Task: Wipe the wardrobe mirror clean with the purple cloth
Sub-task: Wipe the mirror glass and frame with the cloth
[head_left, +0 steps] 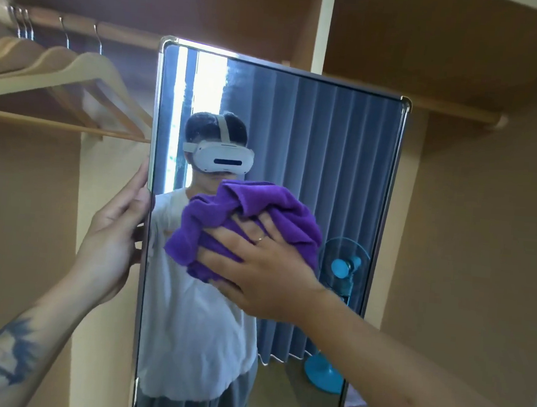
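Observation:
The tall wardrobe mirror (323,143) with a metal frame stands upright in the middle of the head view. My right hand (265,267) presses the bunched purple cloth (254,208) flat against the glass at mid height, fingers spread over it. Gripping the mirror's left edge is my left hand (113,239), with fingers wrapped around the frame. The glass reflects a person in a white shirt, grey curtains and a blue fan.
Several wooden hangers (62,71) hang on a rail (91,28) at the upper left, close to the mirror's left edge. Wooden wardrobe walls and a vertical divider (322,27) stand behind the mirror. Another rail (460,112) runs at the upper right.

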A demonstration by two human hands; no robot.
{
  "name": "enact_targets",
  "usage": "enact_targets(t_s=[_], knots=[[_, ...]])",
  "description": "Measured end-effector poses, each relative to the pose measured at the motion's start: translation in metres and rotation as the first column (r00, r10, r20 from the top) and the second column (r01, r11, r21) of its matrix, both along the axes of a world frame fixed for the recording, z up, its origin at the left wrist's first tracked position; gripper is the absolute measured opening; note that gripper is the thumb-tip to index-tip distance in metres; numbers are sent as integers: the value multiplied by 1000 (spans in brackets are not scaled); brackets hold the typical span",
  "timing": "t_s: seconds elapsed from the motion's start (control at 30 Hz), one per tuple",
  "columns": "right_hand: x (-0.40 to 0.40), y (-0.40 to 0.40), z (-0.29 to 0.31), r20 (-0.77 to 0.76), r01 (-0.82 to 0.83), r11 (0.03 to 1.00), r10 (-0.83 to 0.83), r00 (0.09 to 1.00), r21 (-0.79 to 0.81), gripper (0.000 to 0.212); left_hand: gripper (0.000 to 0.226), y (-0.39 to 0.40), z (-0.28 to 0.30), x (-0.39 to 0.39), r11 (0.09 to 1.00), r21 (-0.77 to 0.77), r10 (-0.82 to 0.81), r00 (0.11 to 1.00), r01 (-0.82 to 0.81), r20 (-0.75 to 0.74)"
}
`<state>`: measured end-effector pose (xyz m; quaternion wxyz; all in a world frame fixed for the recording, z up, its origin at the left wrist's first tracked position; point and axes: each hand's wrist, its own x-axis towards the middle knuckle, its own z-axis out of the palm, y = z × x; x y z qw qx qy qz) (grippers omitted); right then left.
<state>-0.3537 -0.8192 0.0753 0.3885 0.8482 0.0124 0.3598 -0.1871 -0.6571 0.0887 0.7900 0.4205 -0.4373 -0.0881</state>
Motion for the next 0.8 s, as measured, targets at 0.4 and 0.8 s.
enact_targets(t_s=[0.4, 0.8], knots=[[-41, -32, -44, 578, -55, 789, -399, 712, 612, 54, 41, -5, -20, -2, 999, 11, 41, 999, -41, -36], [86, 91, -35, 476, -62, 823, -264, 839, 565, 55, 41, 7, -17, 3, 989, 104, -102, 993, 107, -50]])
